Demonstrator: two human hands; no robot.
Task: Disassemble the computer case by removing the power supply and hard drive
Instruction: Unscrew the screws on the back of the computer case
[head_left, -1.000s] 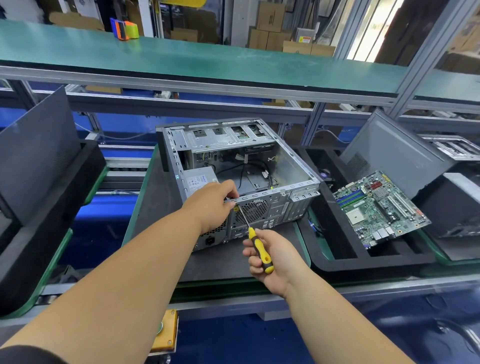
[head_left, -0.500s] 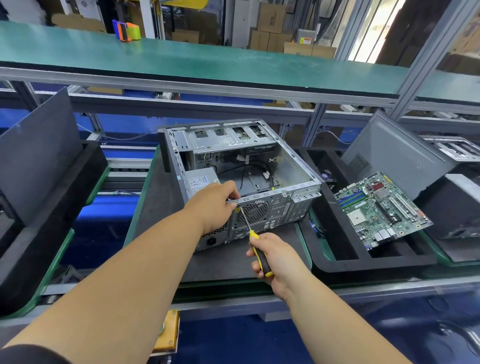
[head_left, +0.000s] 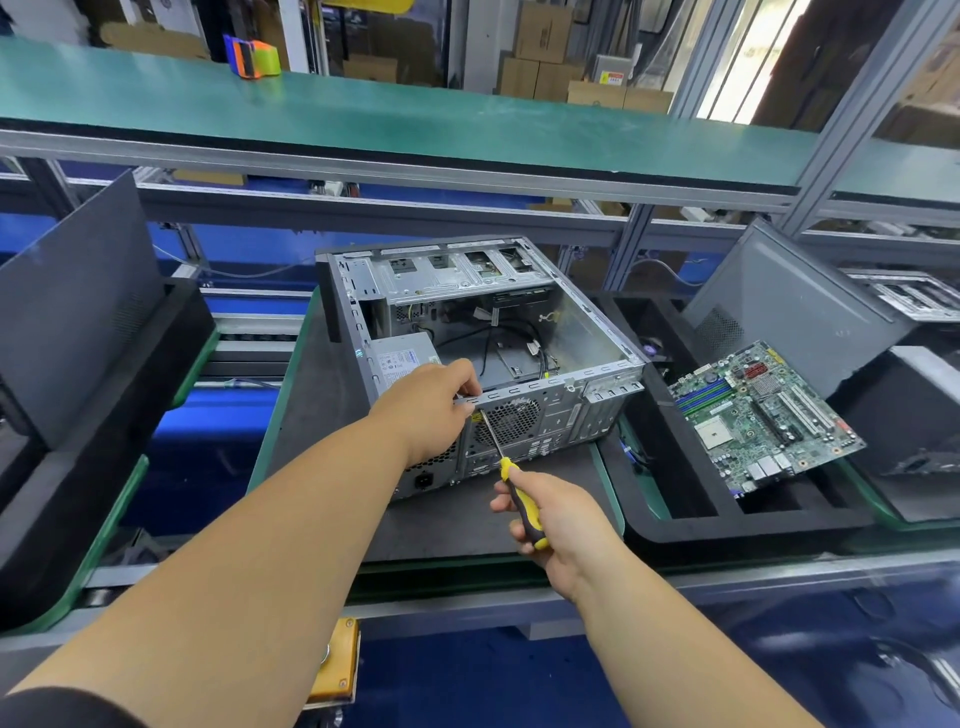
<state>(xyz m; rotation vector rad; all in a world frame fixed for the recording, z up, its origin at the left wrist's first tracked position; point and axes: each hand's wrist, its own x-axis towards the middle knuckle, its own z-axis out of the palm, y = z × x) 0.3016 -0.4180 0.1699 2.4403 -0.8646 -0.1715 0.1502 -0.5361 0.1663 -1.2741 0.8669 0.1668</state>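
An open metal computer case (head_left: 582, 332) lies on its side on a dark pad, its rear panel facing me. The grey power supply (head_left: 400, 358) sits inside at the near left corner. My left hand (head_left: 426, 410) grips the top rim of the rear panel beside the power supply. My right hand (head_left: 556, 519) holds a yellow and black screwdriver (head_left: 522, 506) by its handle. The shaft slants up to the rear panel, its tip just below my left fingers. Black cables lie on the case floor. I cannot make out a hard drive.
A black tray (head_left: 691, 525) on the right holds a green motherboard (head_left: 758, 415). A grey side panel (head_left: 800, 306) leans behind it. A dark tray and panel (head_left: 78, 312) stand on the left. A green shelf (head_left: 363, 124) runs overhead at the back.
My right hand has shifted its hold on the screwdriver handle while the tip stays at the same spot on the rear panel. My left hand has kept its grip on the rim.
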